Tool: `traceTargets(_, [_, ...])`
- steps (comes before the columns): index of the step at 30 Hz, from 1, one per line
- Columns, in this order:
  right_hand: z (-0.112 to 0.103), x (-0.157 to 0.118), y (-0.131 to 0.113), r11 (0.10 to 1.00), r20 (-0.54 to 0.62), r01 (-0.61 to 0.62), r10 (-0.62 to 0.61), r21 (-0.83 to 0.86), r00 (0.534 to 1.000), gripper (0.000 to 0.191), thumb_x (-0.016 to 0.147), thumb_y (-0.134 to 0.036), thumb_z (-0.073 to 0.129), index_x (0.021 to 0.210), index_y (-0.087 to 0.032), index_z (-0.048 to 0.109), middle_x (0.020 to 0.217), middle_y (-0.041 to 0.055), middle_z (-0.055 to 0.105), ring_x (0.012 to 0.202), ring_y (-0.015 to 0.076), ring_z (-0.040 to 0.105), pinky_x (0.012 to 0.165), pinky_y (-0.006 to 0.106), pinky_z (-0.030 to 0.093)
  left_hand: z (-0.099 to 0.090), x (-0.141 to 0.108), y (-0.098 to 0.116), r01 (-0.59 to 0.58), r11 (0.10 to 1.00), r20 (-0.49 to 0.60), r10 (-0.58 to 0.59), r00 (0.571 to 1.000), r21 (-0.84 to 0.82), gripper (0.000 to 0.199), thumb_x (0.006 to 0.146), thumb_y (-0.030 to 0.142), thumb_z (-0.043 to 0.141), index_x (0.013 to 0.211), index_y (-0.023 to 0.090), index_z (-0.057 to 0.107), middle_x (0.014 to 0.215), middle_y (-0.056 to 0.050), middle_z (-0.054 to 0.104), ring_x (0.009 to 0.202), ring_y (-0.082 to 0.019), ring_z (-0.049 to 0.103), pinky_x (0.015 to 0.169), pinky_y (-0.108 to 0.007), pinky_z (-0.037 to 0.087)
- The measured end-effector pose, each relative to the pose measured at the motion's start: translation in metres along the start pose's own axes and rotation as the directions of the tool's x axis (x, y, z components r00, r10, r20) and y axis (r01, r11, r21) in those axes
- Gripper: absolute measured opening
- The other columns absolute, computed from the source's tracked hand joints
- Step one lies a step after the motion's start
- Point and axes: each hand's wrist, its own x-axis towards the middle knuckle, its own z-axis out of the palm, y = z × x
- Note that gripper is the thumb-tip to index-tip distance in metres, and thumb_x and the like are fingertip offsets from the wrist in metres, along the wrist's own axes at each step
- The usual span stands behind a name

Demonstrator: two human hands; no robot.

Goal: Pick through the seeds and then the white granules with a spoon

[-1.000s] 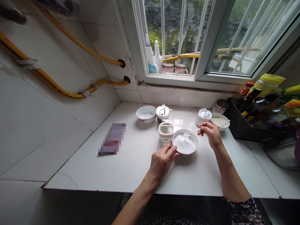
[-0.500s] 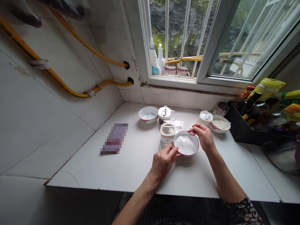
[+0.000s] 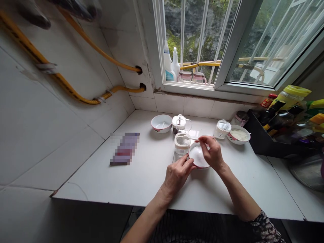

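"Pinch grip, right hand: thumb and fingers closed on the handle of the spoon. Left hand grips the red-rimmed bowl at its left side, thumb by the rim."

"Orientation of the spoon?"

"Long axis runs left to right, near level in this view. Head points left, at the mouth of the clear jar; cannot tell whether above or dipped inside. Handle end hidden by the fingers."

"Bowl position?"

"On the counter, just right of the jar, white powder within. Right hand covers part of its right side."

"Edges, clearance?"

"Front counter edge passes under both forearms. Bare stretch at left, between left forearm and the pixelated object; another right of the right forearm. Black box bounds the far right. Tight behind the jar: dark-filled jar stands close."
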Motion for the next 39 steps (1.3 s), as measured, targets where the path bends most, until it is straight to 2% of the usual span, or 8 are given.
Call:
traceTargets(3, [-0.017,0.005,0.003,0.925,-0.033,-0.268,0.287,0.268,0.957,0.013,0.09,-0.034,0.056,0.091,-0.022,0.058,0.077,0.0045,0.071,0.072,0.0207,0.068,0.067,0.034,0.051,-0.001,0.001,0.0,-0.013,1.0,-0.013,0.013,1.0,0.013,0.024,0.1,0.034,0.05,0.102,0.019,0.068,0.109,-0.01,0.074,0.077,-0.016,0.073,0.061,-0.022,0.055])
traceTargets(5, [-0.031,0.007,0.011,0.88,-0.039,-0.334,0.368,0.339,0.929,0.016,0.085,-0.036,0.059,0.085,-0.021,0.058,0.067,0.0022,0.068,0.063,0.0181,0.064,0.063,0.032,0.05,-0.002,0.001,0.0,-0.018,1.0,-0.014,0.018,1.0,0.021,0.022,0.1,0.033,0.051,0.101,0.018,0.068,0.109,-0.011,0.074,0.079,-0.016,0.073,0.062,-0.022,0.055])
traceTargets(8, [-0.049,0.008,0.024,0.861,-0.048,-0.389,0.427,0.329,0.903,0.013,0.077,-0.033,0.061,0.076,-0.021,0.059,0.057,-0.0003,0.063,0.055,0.0162,0.059,0.057,0.03,0.047,-0.003,0.0,0.0,-0.015,1.0,0.002,0.015,1.0,0.024,0.02,0.099,0.031,0.053,0.102,0.018,0.068,0.11,-0.011,0.074,0.083,-0.017,0.073,0.063,-0.022,0.056])
traceTargets(11, [-0.057,0.005,0.031,0.878,-0.04,-0.415,0.436,0.24,0.899,0.01,0.076,-0.029,0.059,0.073,-0.02,0.06,0.054,-0.0009,0.062,0.053,0.0155,0.057,0.055,0.03,0.046,-0.003,-0.001,-0.001,-0.014,1.0,0.009,0.014,1.0,0.02,0.018,0.097,0.03,0.056,0.104,0.019,0.068,0.11,-0.011,0.074,0.086,-0.017,0.073,0.064,-0.022,0.056])
traceTargets(16, [-0.047,0.001,0.025,0.913,0.048,-0.39,0.387,0.123,0.921,0.01,0.077,-0.026,0.055,0.07,-0.021,0.06,0.056,-0.001,0.063,0.058,0.0162,0.059,0.06,0.029,0.046,-0.003,-0.001,-0.001,-0.019,1.0,0.016,0.018,1.0,0.019,0.019,0.097,0.031,0.056,0.106,0.02,0.068,0.111,-0.011,0.073,0.089,-0.018,0.073,0.067,-0.022,0.057])
traceTargets(20, [-0.042,0.001,0.024,0.881,0.054,-0.435,0.432,0.187,0.9,0.01,0.076,-0.027,0.055,0.07,-0.021,0.06,0.055,-0.0001,0.064,0.056,0.016,0.059,0.057,0.029,0.045,-0.003,0.0,-0.001,-0.021,1.0,0.01,0.021,1.0,0.02,0.019,0.098,0.031,0.054,0.106,0.019,0.067,0.11,-0.011,0.074,0.088,-0.018,0.073,0.066,-0.022,0.057])
traceTargets(28, [-0.054,0.007,0.032,0.767,0.013,-0.511,0.55,0.388,0.835,0.011,0.068,-0.031,0.061,0.067,-0.02,0.06,0.051,0.0,0.063,0.049,0.014,0.053,0.053,0.029,0.043,-0.004,0.001,0.001,-0.018,1.0,0.001,0.018,1.0,0.02,0.019,0.099,0.031,0.053,0.103,0.019,0.067,0.11,-0.01,0.074,0.086,-0.017,0.073,0.063,-0.021,0.055])
traceTargets(39, [-0.046,0.004,0.033,0.798,-0.008,-0.537,0.56,0.275,0.829,0.011,0.068,-0.031,0.057,0.067,-0.02,0.06,0.05,0.0001,0.063,0.051,0.0142,0.052,0.056,0.029,0.042,-0.004,0.002,0.001,-0.028,0.999,-0.011,0.028,1.0,0.025,0.023,0.1,0.033,0.05,0.102,0.018,0.067,0.108,-0.011,0.074,0.082,-0.016,0.073,0.061,-0.021,0.054])
